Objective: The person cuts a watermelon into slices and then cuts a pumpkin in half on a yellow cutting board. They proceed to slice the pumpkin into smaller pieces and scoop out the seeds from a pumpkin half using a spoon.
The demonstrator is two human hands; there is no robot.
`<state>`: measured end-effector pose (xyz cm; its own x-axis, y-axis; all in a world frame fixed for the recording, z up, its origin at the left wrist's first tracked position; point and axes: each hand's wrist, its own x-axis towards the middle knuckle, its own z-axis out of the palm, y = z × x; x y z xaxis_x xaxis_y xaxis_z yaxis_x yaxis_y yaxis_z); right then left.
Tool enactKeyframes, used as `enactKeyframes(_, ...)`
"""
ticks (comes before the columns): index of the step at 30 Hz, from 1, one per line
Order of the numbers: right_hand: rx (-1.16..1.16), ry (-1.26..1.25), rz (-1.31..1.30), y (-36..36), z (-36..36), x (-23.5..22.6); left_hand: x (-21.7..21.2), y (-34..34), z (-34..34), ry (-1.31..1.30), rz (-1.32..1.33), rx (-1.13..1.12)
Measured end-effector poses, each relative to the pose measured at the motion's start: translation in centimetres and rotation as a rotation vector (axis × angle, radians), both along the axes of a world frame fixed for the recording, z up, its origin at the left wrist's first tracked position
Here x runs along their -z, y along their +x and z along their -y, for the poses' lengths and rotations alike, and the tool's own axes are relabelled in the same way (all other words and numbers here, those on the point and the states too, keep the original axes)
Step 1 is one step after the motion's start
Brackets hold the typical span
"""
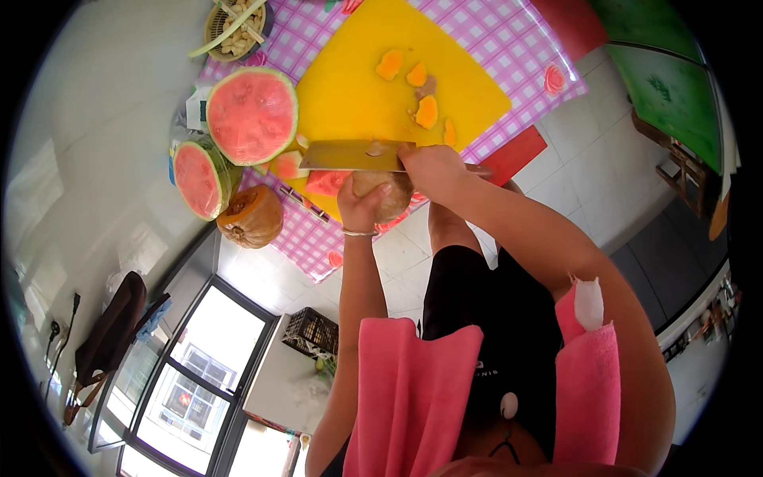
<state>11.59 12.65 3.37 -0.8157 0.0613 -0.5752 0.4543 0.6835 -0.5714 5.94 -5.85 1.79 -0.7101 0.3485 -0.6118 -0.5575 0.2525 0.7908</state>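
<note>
Right grip (433,168) clasps cleaver (338,157), left grip (361,207) tan produce (393,207) (watermelon halves (253,115) crowd nearby)

A wide cleaver (340,156) extends crosswise beside a rounded, tan-skinned chunk (396,200).

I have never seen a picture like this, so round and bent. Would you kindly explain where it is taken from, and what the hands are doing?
There is no robot here: these are a person's own bare hands. A wide fisheye camera on the person's head looks down, so straight edges curve near the rim. The right hand grips a cleaver. The left hand holds a round tan piece just below the blade. On the checked tablecloth lies a yellow cutting board with small orange pieces. Toward the left are two cut watermelons and a cut pumpkin.
</note>
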Motion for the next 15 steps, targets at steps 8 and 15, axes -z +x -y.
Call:
enactKeyframes(8,0.099,-0.039,0.0,3.0,-1.1,-0.7,0.0,1.5,-0.3,-0.004,-0.026,-0.08)
enactKeyframes(15,0.073,-0.005,0.041,7.0,1.0,-5.7,0.5,2.8,0.0,-0.137,-0.338,0.039)
